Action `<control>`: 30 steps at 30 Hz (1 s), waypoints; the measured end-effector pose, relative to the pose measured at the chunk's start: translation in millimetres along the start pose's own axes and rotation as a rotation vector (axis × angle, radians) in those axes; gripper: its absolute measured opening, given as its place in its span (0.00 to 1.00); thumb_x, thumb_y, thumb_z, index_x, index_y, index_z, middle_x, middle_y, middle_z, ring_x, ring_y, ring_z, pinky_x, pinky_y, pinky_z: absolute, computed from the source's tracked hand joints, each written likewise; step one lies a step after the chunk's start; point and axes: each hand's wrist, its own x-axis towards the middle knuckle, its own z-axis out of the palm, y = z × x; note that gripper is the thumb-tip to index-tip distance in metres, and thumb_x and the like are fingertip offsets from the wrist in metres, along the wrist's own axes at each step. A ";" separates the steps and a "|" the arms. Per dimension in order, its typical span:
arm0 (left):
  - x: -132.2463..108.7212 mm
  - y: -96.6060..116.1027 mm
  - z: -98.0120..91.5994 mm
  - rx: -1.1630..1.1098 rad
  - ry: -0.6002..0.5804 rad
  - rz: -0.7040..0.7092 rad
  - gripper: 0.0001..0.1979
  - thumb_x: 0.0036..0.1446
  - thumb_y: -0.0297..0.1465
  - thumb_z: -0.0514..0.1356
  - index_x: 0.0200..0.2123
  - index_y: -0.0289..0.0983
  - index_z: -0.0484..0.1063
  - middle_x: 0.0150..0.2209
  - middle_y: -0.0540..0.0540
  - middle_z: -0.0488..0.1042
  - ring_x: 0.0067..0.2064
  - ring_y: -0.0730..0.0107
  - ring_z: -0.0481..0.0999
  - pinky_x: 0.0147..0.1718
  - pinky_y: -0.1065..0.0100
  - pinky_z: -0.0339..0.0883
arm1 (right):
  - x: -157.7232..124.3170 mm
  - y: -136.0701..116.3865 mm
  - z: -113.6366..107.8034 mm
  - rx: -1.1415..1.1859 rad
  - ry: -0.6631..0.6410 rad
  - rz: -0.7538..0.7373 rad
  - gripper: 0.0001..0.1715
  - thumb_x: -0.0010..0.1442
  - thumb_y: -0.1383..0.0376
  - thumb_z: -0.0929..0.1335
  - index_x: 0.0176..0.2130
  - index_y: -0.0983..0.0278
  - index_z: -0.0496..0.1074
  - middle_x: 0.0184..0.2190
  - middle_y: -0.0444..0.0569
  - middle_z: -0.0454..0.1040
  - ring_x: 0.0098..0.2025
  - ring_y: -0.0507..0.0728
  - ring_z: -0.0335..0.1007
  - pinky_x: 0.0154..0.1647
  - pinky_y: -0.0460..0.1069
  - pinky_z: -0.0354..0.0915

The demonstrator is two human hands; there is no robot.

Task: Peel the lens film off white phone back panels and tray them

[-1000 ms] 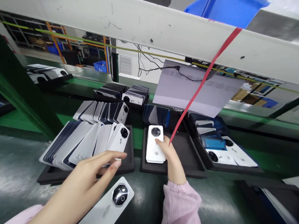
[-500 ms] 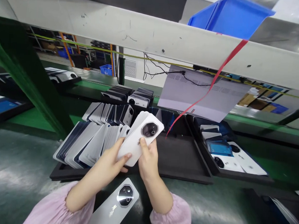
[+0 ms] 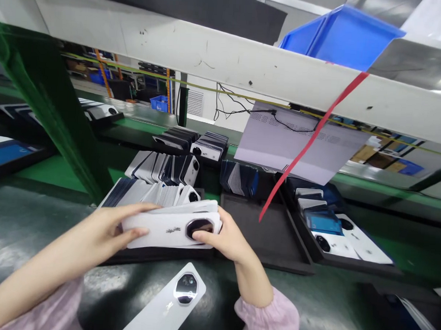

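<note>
Between my two hands is a small stack of white phone back covers [image 3: 158,232], lying lengthwise from left to right. My left hand [image 3: 123,226] grips the left end, thumb on the front face. At the right end my right hand [image 3: 224,234] holds on, its thumb over the dark round camera area. Behind the stack, rows of white and dark phone covers [image 3: 121,195] stand on edge in a black tray, partly hidden by my hands. A single pale phone cover [image 3: 166,307] with a camera ring lies on the green bench below.
To the right is a black tray [image 3: 268,231] with dark and white covers at its back. Another tray [image 3: 352,263] holds white and blue pieces. A red ribbon [image 3: 300,154] hangs from the shelf beam, below a blue bin [image 3: 345,36]. A green post [image 3: 57,107] rises at left.
The held stack has turned from an upright slant to nearly horizontal and come lower and left. My left hand moved left to its end; my right hand shifted onto the camera end.
</note>
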 end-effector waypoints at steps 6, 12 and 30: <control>-0.1 20.2 12.1 -0.389 0.273 -0.059 0.22 0.52 0.35 0.74 0.50 0.45 0.78 0.40 0.57 0.83 0.43 0.67 0.79 0.34 0.85 0.73 | 7.8 14.6 31.5 0.187 0.192 -0.074 0.20 0.65 0.61 0.72 0.54 0.65 0.71 0.49 0.52 0.78 0.47 0.61 0.78 0.50 0.62 0.73; 13.5 20.3 67.4 -0.882 0.273 0.056 0.21 0.59 0.41 0.68 0.55 0.46 0.73 0.54 0.51 0.78 0.59 0.61 0.72 0.51 0.73 0.72 | -1.8 5.1 58.6 0.020 0.495 -0.251 0.22 0.60 0.63 0.74 0.52 0.61 0.69 0.50 0.52 0.78 0.52 0.61 0.76 0.57 0.58 0.70; 19.8 17.8 69.1 -1.369 0.212 -0.280 0.11 0.68 0.35 0.55 0.42 0.34 0.72 0.34 0.46 0.74 0.30 0.69 0.77 0.28 0.67 0.79 | -10.6 10.5 67.5 -0.641 0.231 -0.609 0.39 0.50 0.71 0.77 0.56 0.57 0.63 0.50 0.53 0.71 0.53 0.63 0.70 0.56 0.56 0.69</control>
